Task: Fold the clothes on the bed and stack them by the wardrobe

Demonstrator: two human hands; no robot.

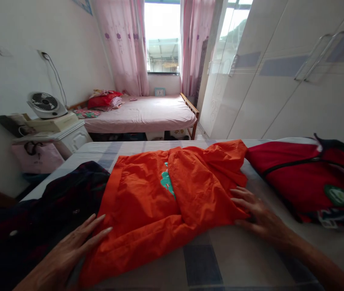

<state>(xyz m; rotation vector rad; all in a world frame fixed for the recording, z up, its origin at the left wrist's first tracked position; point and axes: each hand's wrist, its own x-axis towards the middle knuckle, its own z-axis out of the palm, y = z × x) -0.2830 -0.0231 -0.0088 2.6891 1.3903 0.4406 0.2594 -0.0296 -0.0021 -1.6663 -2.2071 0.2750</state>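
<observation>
Spread over the bed in front of me is an orange garment (147, 194), partly folded, with a green print (167, 184) showing between its folds. Which kind of garment it is, I cannot tell. My left hand (69, 244) rests on its near left edge, fingers stretched out and apart. At the near right edge, my right hand (255, 210) lies with fingers spread on the cloth. A dark checked garment with buttons (66, 198) lies to the left, close to my left hand. Beyond my right hand is a red zipped jacket (299, 173) with a green round badge.
The bed's checked sheet (204, 264) lies beneath the clothes. Behind stands a second bed (154, 113) with a pink sheet. A fan (46, 104) sits on a white cabinet (76, 137) at left, above a pink paper bag (38, 157). A white wardrobe (269, 97) lines the right.
</observation>
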